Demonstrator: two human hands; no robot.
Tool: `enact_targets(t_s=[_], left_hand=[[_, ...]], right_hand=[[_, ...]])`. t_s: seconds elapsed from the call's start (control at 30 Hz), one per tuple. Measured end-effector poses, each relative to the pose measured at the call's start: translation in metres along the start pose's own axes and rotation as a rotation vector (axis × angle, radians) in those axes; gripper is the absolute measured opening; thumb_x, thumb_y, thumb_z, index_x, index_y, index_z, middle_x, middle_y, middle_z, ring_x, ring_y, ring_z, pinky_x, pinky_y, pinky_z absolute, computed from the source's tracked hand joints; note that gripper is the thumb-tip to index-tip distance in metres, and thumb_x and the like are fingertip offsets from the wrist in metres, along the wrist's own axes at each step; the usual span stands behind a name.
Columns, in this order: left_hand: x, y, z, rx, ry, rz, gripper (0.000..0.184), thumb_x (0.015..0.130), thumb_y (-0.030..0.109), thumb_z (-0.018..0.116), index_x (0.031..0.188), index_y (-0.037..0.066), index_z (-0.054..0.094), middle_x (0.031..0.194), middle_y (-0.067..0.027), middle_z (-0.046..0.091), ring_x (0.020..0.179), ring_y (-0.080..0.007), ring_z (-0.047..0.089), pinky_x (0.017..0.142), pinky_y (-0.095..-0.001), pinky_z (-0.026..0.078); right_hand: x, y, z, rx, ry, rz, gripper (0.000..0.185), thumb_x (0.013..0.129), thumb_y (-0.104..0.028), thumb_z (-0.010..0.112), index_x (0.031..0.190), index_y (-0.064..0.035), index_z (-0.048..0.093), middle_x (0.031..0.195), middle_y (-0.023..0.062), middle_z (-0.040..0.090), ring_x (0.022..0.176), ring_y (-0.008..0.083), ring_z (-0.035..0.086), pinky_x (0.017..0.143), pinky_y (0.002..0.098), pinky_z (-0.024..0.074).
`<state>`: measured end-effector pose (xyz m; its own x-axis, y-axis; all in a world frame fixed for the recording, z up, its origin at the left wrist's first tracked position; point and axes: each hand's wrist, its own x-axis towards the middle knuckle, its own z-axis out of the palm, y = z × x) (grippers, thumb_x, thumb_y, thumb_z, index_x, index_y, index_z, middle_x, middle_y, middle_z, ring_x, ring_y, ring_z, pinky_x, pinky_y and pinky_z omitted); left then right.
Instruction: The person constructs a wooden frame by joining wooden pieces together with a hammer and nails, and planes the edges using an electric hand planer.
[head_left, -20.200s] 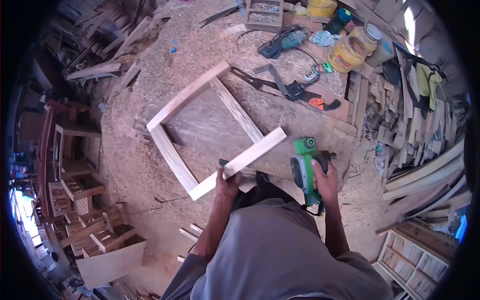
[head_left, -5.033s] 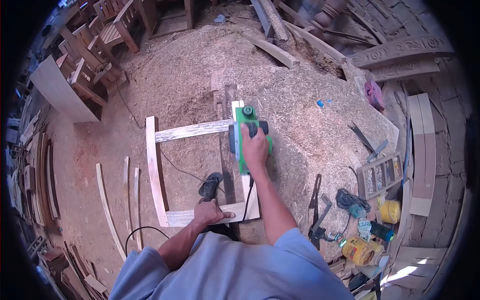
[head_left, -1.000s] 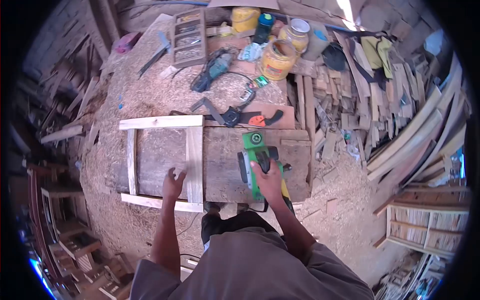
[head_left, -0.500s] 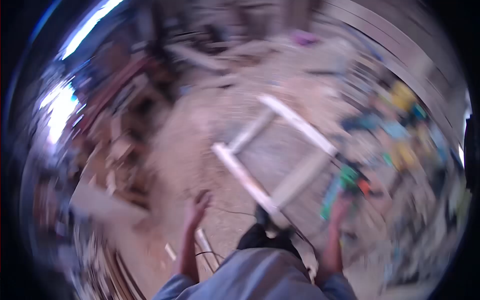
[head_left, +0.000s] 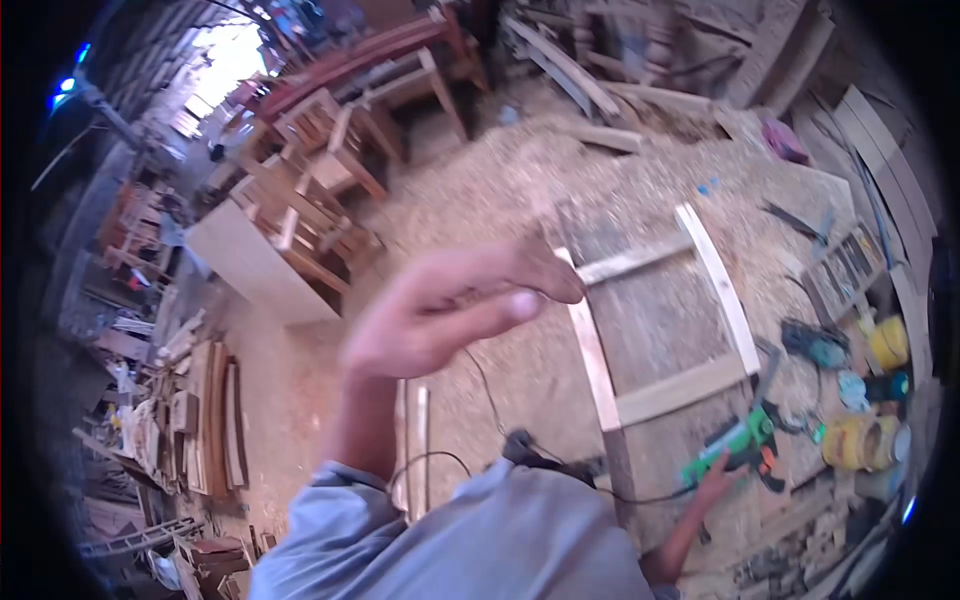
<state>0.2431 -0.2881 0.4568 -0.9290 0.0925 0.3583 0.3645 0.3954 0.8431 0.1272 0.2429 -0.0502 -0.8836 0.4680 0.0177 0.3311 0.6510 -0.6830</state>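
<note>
My left hand [head_left: 450, 305] is raised close to the camera, fingers stretched forward and thumb below them, with nothing seen in it. It hides a little of the view near one corner of the wooden frame [head_left: 685, 390]. That four-sided frame of pale wood lies flat on a worn board [head_left: 650, 300]. At the lower right my right hand [head_left: 715, 483] is wrapped round the handle of a green electric planer [head_left: 735, 445], beside the frame. A black cord runs from the planer towards my body.
Wooden chairs [head_left: 320, 170] and a pale panel [head_left: 262, 265] stand at the upper left. Yellow containers [head_left: 850, 440], a grinder [head_left: 815, 343] and a slotted tray [head_left: 845, 275] lie at the right. Long strips [head_left: 215, 420] rest at the left; wood shavings cover the ground.
The view has turned, so the frame now appears at the right. My left hand has risen from over the frame to near the camera. The planer is still in my right hand.
</note>
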Motion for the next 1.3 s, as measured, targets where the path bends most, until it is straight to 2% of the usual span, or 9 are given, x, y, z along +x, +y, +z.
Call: enact_targets(t_s=[0.07,0.2,0.37,0.47,0.57,0.63,0.7,0.97,1.3], left_hand=[[0.022,0.016,-0.013,-0.112,-0.143,0.259,0.029,0.112,0.019,0.061,0.123,-0.004,0.076,0.122,-0.0222,0.077,0.116,-0.0311,0.074,0.101,-0.0424,0.059],[0.038,0.010,-0.005,-0.326,-0.384,0.477,0.029,0.111,0.019,0.061,0.122,-0.004,0.076,0.121,-0.0216,0.076,0.115,-0.0309,0.073,0.101,-0.0422,0.059],[0.040,-0.043,-0.023,-0.488,-0.505,0.501,0.028,0.111,0.018,0.062,0.121,-0.003,0.076,0.120,-0.0209,0.076,0.114,-0.0306,0.073,0.101,-0.0421,0.058],[0.037,-0.093,-0.046,-0.565,-0.550,0.490,0.027,0.111,0.018,0.062,0.120,-0.003,0.076,0.119,-0.0204,0.076,0.113,-0.0304,0.073,0.101,-0.0420,0.058],[0.037,-0.150,-0.085,-0.616,-0.577,0.463,0.026,0.111,0.018,0.062,0.120,-0.003,0.076,0.119,-0.0200,0.076,0.113,-0.0302,0.073,0.101,-0.0419,0.058],[0.037,-0.190,-0.118,-0.633,-0.569,0.454,0.026,0.111,0.018,0.063,0.119,-0.002,0.076,0.118,-0.0197,0.075,0.112,-0.0301,0.072,0.101,-0.0418,0.058],[0.038,-0.227,-0.145,-0.651,-0.554,0.441,0.026,0.111,0.018,0.063,0.119,-0.002,0.076,0.118,-0.0194,0.075,0.112,-0.0300,0.072,0.100,-0.0417,0.057],[0.034,-0.330,-0.240,-0.685,-0.480,0.354,0.024,0.110,0.018,0.064,0.117,-0.001,0.076,0.115,-0.0183,0.075,0.110,-0.0295,0.072,0.100,-0.0415,0.057],[0.013,-0.411,-0.303,-0.704,-0.381,0.319,0.022,0.109,0.017,0.065,0.115,0.000,0.077,0.113,-0.0168,0.074,0.108,-0.0289,0.071,0.099,-0.0412,0.056]], right_hand=[[-0.006,-0.016,-0.008,0.094,0.005,-0.004,0.094,0.106,-0.051,0.070,0.169,0.0060,0.029,0.159,0.0349,0.051,0.138,0.0474,0.060,0.113,0.0494,0.0499],[-0.016,-0.016,0.002,0.049,0.001,0.040,0.082,0.109,-0.044,0.067,0.164,0.0077,0.037,0.153,0.0362,0.055,0.133,0.0474,0.064,0.109,0.0540,0.0541],[-0.030,-0.036,-0.005,0.009,0.050,-0.043,0.091,0.104,-0.045,0.074,0.169,0.0044,0.032,0.165,0.0355,0.044,0.142,0.0465,0.057,0.114,0.0498,0.0492],[-0.028,0.035,0.015,-0.143,0.190,-0.098,0.091,0.104,-0.047,0.074,0.169,0.0027,0.034,0.161,0.0370,0.048,0.140,0.0490,0.058,0.114,0.0518,0.0491],[-0.080,-0.069,-0.009,-0.323,0.119,0.096,0.093,0.103,-0.049,0.075,0.169,0.0011,0.034,0.153,0.0369,0.056,0.133,0.0501,0.061,0.110,0.0577,0.0515],[-0.109,-0.036,-0.009,-0.698,0.278,-0.093,0.092,0.102,-0.050,0.076,0.169,-0.0017,0.033,0.140,0.0340,0.064,0.126,0.0489,0.065,0.099,0.0611,0.0573],[-0.151,-0.063,0.024,-0.741,0.389,-0.223,0.090,0.102,-0.049,0.076,0.167,-0.0019,0.034,0.140,0.0338,0.064,0.126,0.0488,0.065,0.099,0.0610,0.0573],[-0.249,-0.364,0.252,-0.166,-0.310,-0.301,0.081,0.103,-0.046,0.075,0.161,-0.0026,0.038,0.138,0.0328,0.065,0.124,0.0483,0.066,0.098,0.0609,0.0575],[-0.276,-0.517,0.384,-0.075,-0.805,-0.358,0.070,0.104,-0.042,0.074,0.153,-0.0034,0.043,0.137,0.0317,0.066,0.122,0.0478,0.066,0.096,0.0608,0.0577]])
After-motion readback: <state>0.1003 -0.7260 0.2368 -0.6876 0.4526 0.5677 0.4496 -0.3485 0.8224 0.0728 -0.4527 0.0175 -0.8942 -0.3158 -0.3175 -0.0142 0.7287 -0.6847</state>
